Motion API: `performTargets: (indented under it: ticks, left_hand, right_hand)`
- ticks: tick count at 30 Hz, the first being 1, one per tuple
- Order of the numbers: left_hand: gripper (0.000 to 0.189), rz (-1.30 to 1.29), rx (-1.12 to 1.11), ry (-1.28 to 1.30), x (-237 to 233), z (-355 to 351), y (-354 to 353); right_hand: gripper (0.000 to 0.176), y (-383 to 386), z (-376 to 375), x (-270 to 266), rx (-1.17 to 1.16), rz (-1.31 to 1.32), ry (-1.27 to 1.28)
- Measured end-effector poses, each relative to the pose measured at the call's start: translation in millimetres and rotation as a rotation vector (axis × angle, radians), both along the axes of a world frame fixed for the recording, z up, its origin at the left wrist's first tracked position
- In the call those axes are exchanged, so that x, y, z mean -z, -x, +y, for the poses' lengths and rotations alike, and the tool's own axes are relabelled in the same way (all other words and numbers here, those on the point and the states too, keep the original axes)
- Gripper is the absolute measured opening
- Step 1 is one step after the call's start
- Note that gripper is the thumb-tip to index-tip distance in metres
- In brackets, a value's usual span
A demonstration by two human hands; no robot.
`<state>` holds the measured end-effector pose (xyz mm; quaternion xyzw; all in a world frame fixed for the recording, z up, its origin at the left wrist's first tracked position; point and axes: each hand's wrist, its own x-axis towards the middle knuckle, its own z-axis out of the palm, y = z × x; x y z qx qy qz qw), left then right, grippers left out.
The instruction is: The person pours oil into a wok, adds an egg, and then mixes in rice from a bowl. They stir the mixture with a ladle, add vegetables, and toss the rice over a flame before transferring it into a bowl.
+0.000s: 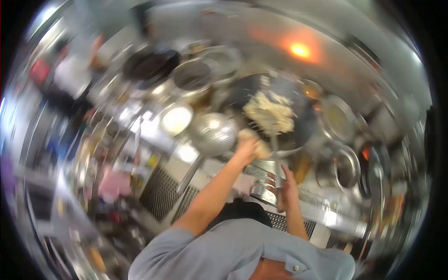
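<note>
A dark wok (303, 119) sits on the range, with a pile of pale yellow, shredded-looking food (261, 109) inside. My left hand (247, 151) is closed on a beige folded cloth (262, 150) at the wok's near rim. Whether a wok handle lies under the cloth is hidden. In my right hand (289, 189) is the handle of a long metal cooking utensil (274, 144). Its far end reaches into the food, too blurred to tell its exact shape. Left of the wok lies a round perforated strainer (214, 133) with a long handle.
Several pots and pans stand around the wok, including a dark pan (151, 65) and a steel pot (338, 165). A bowl of whitish content (177, 119) is left of the strainer. An orange glow (300, 50) shows on the back wall. Another person (72, 74) stands far left.
</note>
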<state>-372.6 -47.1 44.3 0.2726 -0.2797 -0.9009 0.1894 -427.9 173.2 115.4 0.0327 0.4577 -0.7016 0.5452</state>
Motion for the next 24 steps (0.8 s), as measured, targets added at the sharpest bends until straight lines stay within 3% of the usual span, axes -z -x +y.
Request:
performTargets:
  ticks: [1,2,3,4,5,6,7,8,9,11,14,15,17,18,20,21,22,23,24]
  left_hand:
    - [0.021,0.009,0.064,0.018,32.3,-26.8,20.4]
    - [0.028,0.085,0.163,0.53,36.5,-25.6,11.9]
    - [0.043,0.032,0.11,1.247,38.6,-22.6,4.8]
    - [0.061,0.018,-0.118,1.7,42.2,-19.9,1.2]
    - [0.062,-0.017,0.079,1.648,23.2,-4.5,-36.1]
    - [0.059,-0.236,0.184,0.932,-24.8,31.5,-84.0]
    - [0.062,-0.225,0.156,0.624,-14.2,65.1,-113.1]
    - [0.066,-0.221,0.08,0.315,-3.0,97.1,-142.5]
    - [0.077,-0.301,0.16,0.308,17.9,128.2,-184.5]
    - [0.059,-0.449,0.113,0.389,65.4,211.6,-258.9]
    - [0.05,-0.595,-0.031,0.09,82.0,376.1,-356.3]
    - [0.046,-0.709,-0.039,0.0,78.5,429.9,-380.1]
    - [0.046,-0.663,-0.131,-0.221,76.6,522.2,-397.6]
    - [0.046,-0.659,-0.213,-0.373,87.3,563.5,-394.8]
    - [0.044,-0.531,-0.327,-0.323,133.5,629.0,-382.9]
    - [0.036,-0.82,-0.439,-0.258,110.8,640.1,-366.2]
    - [0.039,-0.794,-0.554,-0.268,107.8,653.7,-365.1]
    - [0.043,-0.759,-0.674,-0.284,107.6,668.3,-359.9]
    - [0.046,-0.717,-0.792,-0.309,108.9,683.8,-351.5]
  right_hand:
    - [0.051,-0.1,3.3,24.9,-0.087,-0.252,0.004]
    - [0.054,-5.4,17.8,65.4,-0.25,-0.343,-0.051]
    - [0.058,-8.2,30.4,108.8,-0.431,-0.301,-0.153]
    - [0.062,-4.7,46.2,153.2,-0.651,-0.041,-0.271]
    - [0.064,-4.2,52.7,199.1,-1.023,0.655,-0.337]
    - [0.067,-2.3,57.2,244.5,-1.303,1.392,-0.497]
    - [0.065,9.8,56.5,272.2,-1.424,1.677,-0.514]
    - [0.062,19.7,50.8,297.7,-1.575,1.694,-0.467]
    - [0.06,25.7,42.1,321.3,-1.722,1.639,-0.454]
    - [0.056,23.0,15.7,359.6,-1.98,1.518,-0.489]
    - [0.049,-45.3,-15.2,393.3,-2.356,1.481,-0.484]
    - [0.047,-86.2,-20.6,398.8,-2.43,1.526,-0.371]
    - [0.043,-187.3,-25.0,404.6,-2.412,1.639,0.037]
    - [0.044,-250.8,-8.7,366.0,-2.243,1.647,0.366]
    - [0.047,-388.0,32.2,249.0,-1.793,1.719,1.005]
    - [0.047,-450.4,54.4,160.9,-2.082,1.482,1.04]
    - [0.046,-507.1,76.7,159.6,-1.916,1.465,1.253]
    - [0.047,-554.0,102.4,133.2,-1.648,1.384,1.67]
    - [0.047,-592.7,131.8,110.6,-1.515,1.322,1.841]
